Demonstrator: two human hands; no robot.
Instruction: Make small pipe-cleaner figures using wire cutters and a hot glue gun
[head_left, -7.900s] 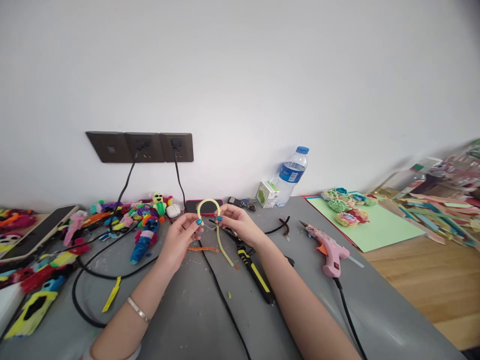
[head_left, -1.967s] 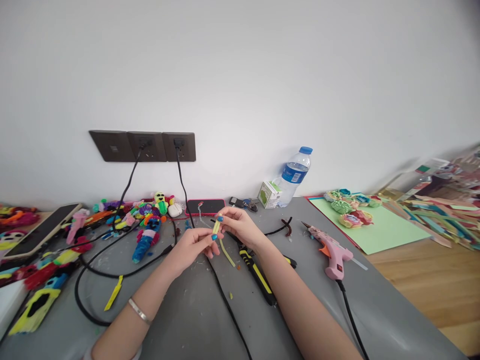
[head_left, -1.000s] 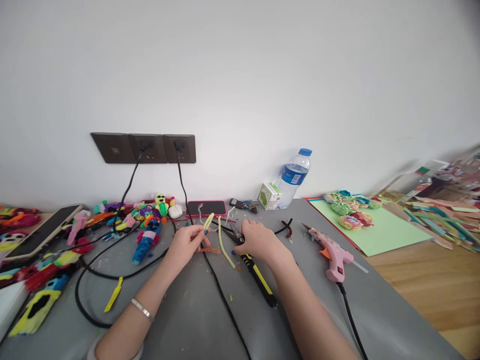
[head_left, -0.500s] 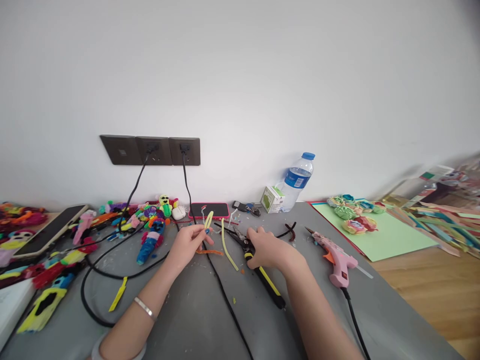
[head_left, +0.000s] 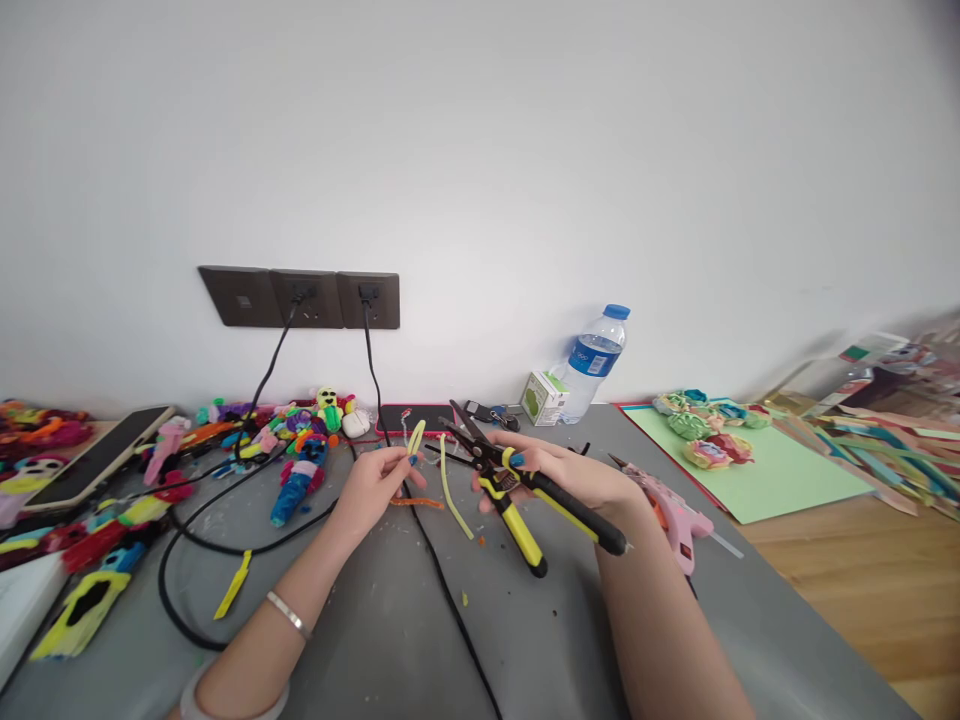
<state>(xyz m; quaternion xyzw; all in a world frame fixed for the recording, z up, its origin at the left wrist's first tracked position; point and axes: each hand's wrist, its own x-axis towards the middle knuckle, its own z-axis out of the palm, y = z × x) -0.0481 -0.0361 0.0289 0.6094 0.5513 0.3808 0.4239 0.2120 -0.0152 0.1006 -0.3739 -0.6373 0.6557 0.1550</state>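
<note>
Between the thumb and fingers of my left hand (head_left: 380, 485) is a bent yellow pipe cleaner (head_left: 417, 437), its loop pointing up. My right hand (head_left: 559, 468) grips a pair of pliers (head_left: 517, 510) with black and yellow handles, raised over the table. The handles are spread and the jaws point up and left, towards my left hand. Another yellow pipe cleaner (head_left: 454, 492) lies on the table between my hands. Beside my left fingers is an orange pipe cleaner (head_left: 420, 503). Behind them lies a phone with a pink edge (head_left: 435, 413), partly covered.
A pink glue gun (head_left: 679, 520) sits right of my right arm, partly hidden by it. Black cables (head_left: 450, 590) cross the grey table. Pipe-cleaner figures (head_left: 300, 480) crowd the left. A water bottle (head_left: 592, 365) and small box (head_left: 545, 398) stand by the wall; green paper (head_left: 787, 465) lies right.
My right hand has picked the pliers up off the table and turned them, and their handles are now spread. My left hand stays nearly still with the yellow pipe cleaner.
</note>
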